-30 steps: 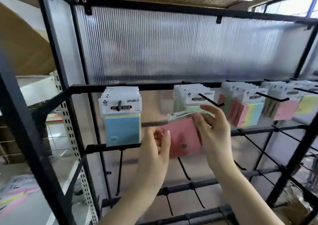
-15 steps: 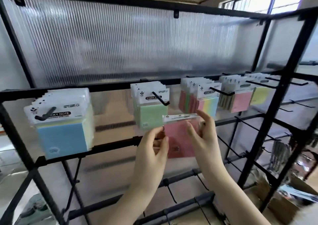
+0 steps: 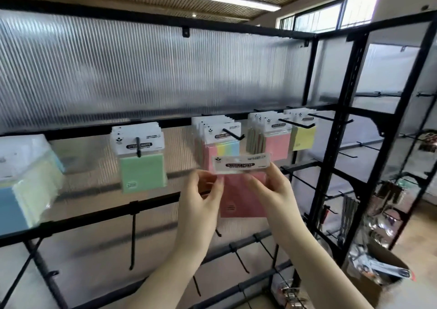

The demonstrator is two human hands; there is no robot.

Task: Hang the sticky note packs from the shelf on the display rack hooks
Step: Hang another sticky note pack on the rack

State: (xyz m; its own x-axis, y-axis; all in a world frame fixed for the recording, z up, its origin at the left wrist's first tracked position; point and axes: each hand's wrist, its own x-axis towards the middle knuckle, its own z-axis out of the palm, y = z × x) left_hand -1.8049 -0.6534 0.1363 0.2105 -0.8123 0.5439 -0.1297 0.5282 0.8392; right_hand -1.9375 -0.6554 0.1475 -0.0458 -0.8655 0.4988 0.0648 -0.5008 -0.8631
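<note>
While both hands hold a pink sticky note pack point(image 3: 243, 196) up before a black display rack point(image 3: 327, 143), the head camera looks slightly upward at a row of loaded hooks. Left hand point(image 3: 201, 204) pinches the pack's left edge between thumb and curled fingers; right hand point(image 3: 275, 191) grips the right side, thumb in front, its fingertips point(image 3: 272, 166) touching the white header card printed "STICKY NOTE". Held roughly upright, the pink pack sits just below and in front of a hanging bundle of multicoloured packs point(image 3: 224, 143), its header overlapping that bundle's lower edge, and it is not on any hook. Left of the held pack, a stack of green packs point(image 3: 140, 157) hangs from a hook point(image 3: 138, 146); farther left, at the frame edge, a thick blurred bundle with blue and pale green sheets point(image 3: 26, 185) hangs on the same rail. Right of the held pack, another bundle fronted by pink point(image 3: 275, 140) and, beyond it, one fronted by yellow point(image 3: 303, 134) hang from long black pegs. Below the held pack, bare hooks point(image 3: 132, 240) point down from the lower rails. Behind the pack, ribbed translucent panels point(image 3: 153, 72) back the rack. Well to its lower right, an open cardboard box point(image 3: 380, 275) stands on the floor, its contents too blurred to identify. Overhead, a fluorescent light point(image 3: 236, 0) glows in a slatted ceiling.
</note>
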